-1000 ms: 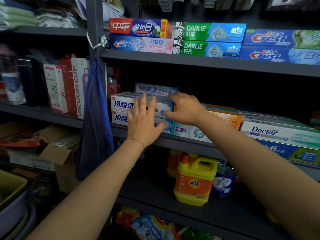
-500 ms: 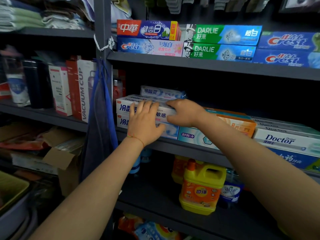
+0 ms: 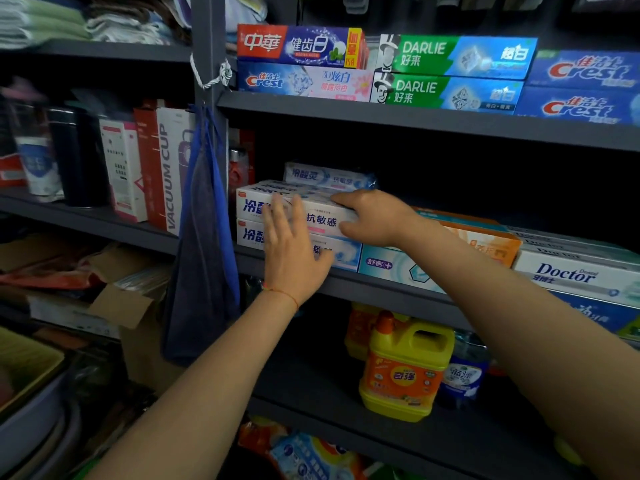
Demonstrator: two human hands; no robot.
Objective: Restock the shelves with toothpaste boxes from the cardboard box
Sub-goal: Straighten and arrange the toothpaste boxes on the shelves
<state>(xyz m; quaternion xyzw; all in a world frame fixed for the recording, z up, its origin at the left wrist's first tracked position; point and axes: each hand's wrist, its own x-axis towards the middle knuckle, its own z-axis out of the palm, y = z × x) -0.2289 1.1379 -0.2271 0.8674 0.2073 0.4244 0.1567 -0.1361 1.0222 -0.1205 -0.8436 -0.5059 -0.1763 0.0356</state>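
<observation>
The left hand (image 3: 292, 252) lies flat, fingers straight and a little spread, against the fronts of two white toothpaste boxes (image 3: 322, 220) that are stacked one on the other at the left end of the middle shelf (image 3: 388, 289). It presses on them and grasps nothing. The right hand (image 3: 375, 218) is at the right end of the upper box, its fingers curled over the top edge and its thumb against the front, so it holds this box. A third box of the same kind (image 3: 329, 176) lies behind and a little higher. Just to the right of the stack is a pale blue box (image 3: 391, 266) with an orange box (image 3: 485, 242) on it, then the Doctor boxes (image 3: 571, 275). On the shelf above there are Crest boxes (image 3: 304, 81) and Darlie boxes (image 3: 450, 57). On the shelf below stands a yellow jug (image 3: 403, 372). A blue bag (image 3: 202, 237) hangs on the post at the left. An open cardboard box (image 3: 121, 303) is at the lower left.
</observation>
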